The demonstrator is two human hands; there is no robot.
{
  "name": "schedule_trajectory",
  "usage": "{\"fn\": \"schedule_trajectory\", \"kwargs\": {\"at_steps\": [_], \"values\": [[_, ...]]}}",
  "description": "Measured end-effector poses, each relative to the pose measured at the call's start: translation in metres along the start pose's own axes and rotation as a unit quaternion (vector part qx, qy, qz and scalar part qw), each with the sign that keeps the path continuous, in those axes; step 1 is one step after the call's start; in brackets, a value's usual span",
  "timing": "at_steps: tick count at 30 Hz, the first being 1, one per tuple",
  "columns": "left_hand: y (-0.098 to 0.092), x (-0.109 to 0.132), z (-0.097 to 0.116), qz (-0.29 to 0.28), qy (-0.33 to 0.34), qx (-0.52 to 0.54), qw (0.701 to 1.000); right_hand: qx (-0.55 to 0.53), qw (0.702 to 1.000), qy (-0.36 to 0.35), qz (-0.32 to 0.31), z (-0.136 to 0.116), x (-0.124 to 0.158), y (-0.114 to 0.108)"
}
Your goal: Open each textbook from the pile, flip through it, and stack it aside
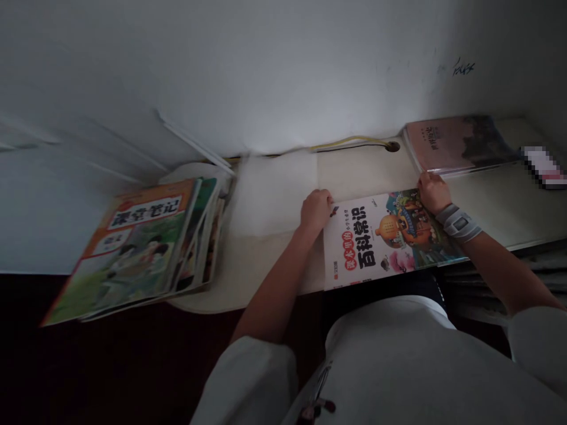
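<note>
A book (394, 236) with a white and colourful illustrated cover lies at the front edge of the desk, its lower side reaching to my body. My left hand (316, 209) is closed at the book's upper left corner, fingers curled. At the upper right corner my right hand (434, 192), with a grey band on the wrist, is closed on the book's edge. Beyond the left hand a sheet of translucent white paper or film (274, 192) lies on the desk, its left part blurred.
A leaning stack of books (146, 242) stands at the left end of the white desk (261, 271). A pinkish book (458, 141) and a pixelated phone-like object (544, 167) lie at the right. A yellow cable (349, 140) runs along the wall into a hole.
</note>
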State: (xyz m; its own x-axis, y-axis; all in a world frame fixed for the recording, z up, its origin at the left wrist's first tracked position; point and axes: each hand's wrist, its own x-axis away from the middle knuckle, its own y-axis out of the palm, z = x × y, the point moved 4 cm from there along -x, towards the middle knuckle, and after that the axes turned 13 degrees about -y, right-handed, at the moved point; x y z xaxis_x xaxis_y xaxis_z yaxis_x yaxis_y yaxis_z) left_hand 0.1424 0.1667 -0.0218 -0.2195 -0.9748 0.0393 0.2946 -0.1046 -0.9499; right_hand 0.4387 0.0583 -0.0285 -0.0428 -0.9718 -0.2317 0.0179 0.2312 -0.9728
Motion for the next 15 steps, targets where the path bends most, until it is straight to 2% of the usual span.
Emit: {"fn": "schedule_trajectory", "kwargs": {"at_steps": [2, 4, 6, 7, 9, 10, 12, 15], "values": [[-0.005, 0.012, 0.007, 0.027, 0.007, -0.023, 0.999, 0.004, 1.0, -0.008, -0.006, -0.001, 0.0, 0.001], [-0.015, 0.034, 0.021, 0.059, 0.046, -0.034, 0.997, 0.001, 1.0, -0.008, -0.007, 0.0, -0.001, 0.001], [-0.022, 0.067, 0.04, 0.049, 0.132, -0.032, 0.989, -0.002, 1.0, -0.004, -0.008, 0.001, -0.001, 0.001], [-0.021, 0.086, 0.05, 0.014, 0.195, -0.036, 0.98, -0.003, 1.0, -0.001, -0.009, 0.001, -0.001, 0.001], [-0.014, 0.125, 0.065, -0.071, 0.309, -0.056, 0.947, -0.004, 1.0, 0.002, -0.01, 0.0, -0.001, -0.001], [-0.008, 0.141, 0.069, -0.098, 0.339, -0.066, 0.933, -0.004, 1.0, 0.003, -0.011, -0.001, 0.0, -0.003], [0.005, 0.164, 0.069, -0.118, 0.36, -0.083, 0.922, -0.005, 1.0, 0.006, -0.013, -0.004, 0.002, -0.006], [0.024, 0.177, 0.064, -0.096, 0.341, -0.103, 0.93, -0.009, 1.0, 0.01, -0.021, -0.009, 0.003, -0.011]]}}
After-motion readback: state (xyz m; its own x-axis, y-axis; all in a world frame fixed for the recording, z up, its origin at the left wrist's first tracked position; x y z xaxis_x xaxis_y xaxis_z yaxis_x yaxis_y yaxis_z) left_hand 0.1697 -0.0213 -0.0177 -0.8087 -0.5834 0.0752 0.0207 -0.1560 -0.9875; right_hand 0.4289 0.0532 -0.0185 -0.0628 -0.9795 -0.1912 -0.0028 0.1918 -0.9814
